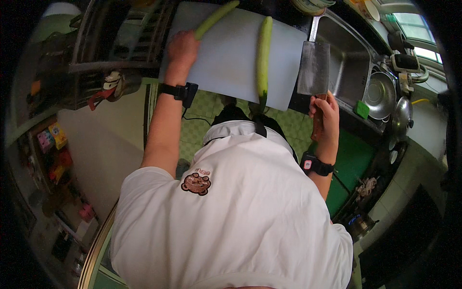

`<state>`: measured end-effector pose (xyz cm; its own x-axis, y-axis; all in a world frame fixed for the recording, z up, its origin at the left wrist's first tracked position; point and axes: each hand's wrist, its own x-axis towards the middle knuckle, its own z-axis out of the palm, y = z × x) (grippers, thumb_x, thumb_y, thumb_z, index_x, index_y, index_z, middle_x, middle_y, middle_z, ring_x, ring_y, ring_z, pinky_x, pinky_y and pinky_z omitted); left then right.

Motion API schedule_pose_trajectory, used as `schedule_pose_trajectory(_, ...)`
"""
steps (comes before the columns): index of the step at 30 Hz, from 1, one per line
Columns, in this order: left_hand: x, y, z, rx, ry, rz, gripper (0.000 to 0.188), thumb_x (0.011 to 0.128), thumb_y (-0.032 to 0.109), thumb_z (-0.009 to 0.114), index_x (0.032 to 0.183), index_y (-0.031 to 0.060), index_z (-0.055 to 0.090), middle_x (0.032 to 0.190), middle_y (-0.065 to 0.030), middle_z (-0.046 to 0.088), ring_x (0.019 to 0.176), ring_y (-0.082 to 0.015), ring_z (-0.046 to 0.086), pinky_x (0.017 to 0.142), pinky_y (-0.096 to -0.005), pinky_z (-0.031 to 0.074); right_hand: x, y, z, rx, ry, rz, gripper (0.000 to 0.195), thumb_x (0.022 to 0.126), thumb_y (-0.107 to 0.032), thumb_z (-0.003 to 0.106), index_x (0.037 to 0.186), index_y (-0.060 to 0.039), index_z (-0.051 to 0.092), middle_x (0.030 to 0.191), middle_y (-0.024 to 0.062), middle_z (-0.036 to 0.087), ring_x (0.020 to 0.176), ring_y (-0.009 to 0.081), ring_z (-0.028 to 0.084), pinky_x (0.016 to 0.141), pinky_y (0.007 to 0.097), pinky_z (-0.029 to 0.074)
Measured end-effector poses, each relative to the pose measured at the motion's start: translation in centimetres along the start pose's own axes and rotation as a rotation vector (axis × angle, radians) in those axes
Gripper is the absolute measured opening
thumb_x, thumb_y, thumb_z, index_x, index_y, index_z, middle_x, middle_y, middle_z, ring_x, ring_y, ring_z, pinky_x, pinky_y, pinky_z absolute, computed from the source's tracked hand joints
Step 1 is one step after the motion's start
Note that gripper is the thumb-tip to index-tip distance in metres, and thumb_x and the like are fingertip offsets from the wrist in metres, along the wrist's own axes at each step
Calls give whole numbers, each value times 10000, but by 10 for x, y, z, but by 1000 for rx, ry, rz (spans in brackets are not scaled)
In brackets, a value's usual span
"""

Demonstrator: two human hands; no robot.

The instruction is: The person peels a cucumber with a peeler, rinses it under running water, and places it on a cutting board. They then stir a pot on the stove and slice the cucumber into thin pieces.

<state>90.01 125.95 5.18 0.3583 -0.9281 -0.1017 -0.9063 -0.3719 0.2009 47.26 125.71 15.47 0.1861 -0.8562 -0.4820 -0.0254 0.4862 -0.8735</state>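
Note:
A white cutting board [227, 54] lies in front of me. My left hand [183, 50] is closed around the near end of a long pale-green vegetable, perhaps a cucumber [216, 18], at the board's left side; its other end points away to the upper right. A second such vegetable [264, 57] lies lengthwise on the right half of the board, its dark-green end at the near edge. My right hand [325, 112] grips the wooden handle of a cleaver [313, 68]. The cleaver's broad metal blade points away from me, over the gap between board and sink.
Right of the board is a stainless-steel sink [348, 59], with a metal bowl [379, 94] and a green sponge [361, 110] beside it. Stacked bowls [313, 6] stand beyond. At the left are a utensil holder [126, 85] with a red-handled tool and a gas stove [119, 36].

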Motion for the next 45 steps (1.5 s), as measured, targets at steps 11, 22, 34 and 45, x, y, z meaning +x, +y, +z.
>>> schedule_pose_trajectory(11,-51,187,32,-287,-167,63,574,837,393,742,1174,-21,531,1115,-229,595,904,-394,658,752,-474,561,21,-10,-12,69,-66,-101,219,908,-66,570,1126,-41,569,863,62,630,642,118,568,572,264,475)
schedule_pose_trajectory(22,-102,143,14,28,-48,247,436,862,63,544,1288,156,563,1020,-120,600,961,-341,605,770,-442,540,44,7,-70,-262,-190,-20,196,917,-99,638,1094,-20,611,738,22,635,522,51,486,461,214,366)
schedule_pose_trajectory(34,-86,172,48,-239,120,390,499,829,94,608,1319,181,567,1146,-75,600,1091,-296,555,883,-409,496,55,-3,-29,-661,-222,-288,273,870,-81,705,1127,3,669,635,-10,480,590,70,431,538,243,390)
schedule_pose_trajectory(45,-84,146,44,-303,283,636,343,814,108,607,1147,132,685,1132,-60,651,1021,-276,605,914,-373,497,46,6,3,-885,-136,-256,307,879,-103,689,1182,-64,659,706,115,634,614,185,603,610,298,488)
